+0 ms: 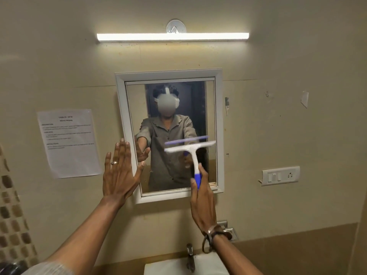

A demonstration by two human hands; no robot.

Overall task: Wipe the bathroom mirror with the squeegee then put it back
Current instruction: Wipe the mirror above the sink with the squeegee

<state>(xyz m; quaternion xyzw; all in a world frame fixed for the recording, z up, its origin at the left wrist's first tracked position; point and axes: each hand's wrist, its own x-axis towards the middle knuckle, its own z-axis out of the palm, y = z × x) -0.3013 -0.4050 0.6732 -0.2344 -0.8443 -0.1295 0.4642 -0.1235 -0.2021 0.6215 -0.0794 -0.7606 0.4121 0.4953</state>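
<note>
Here we are mid-wipe: our right hand (201, 197) has its fingers wrapped around the squeegee (191, 155) handle, over the mirror (170, 135)'s lower right. Blade lies horizontal, handle pointing down. Our left hand (119, 173), fingers spread, rests at the mirror's left frame. Next, probably pull down.

squeegee (189, 148) blade motion-blurred, wall notice (68, 142) text unreadable, sink (168, 266) cropped

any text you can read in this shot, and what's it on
"Mirror Wiping": bold heading on the paper sheet taped to the wall left of the mirror.
Line above that heading: seems to begin "TASK ID", number too blurred to read.
Sheet's section headings and body text: too small and blurred.
Squeegee, switch plate: no readable text.
</note>
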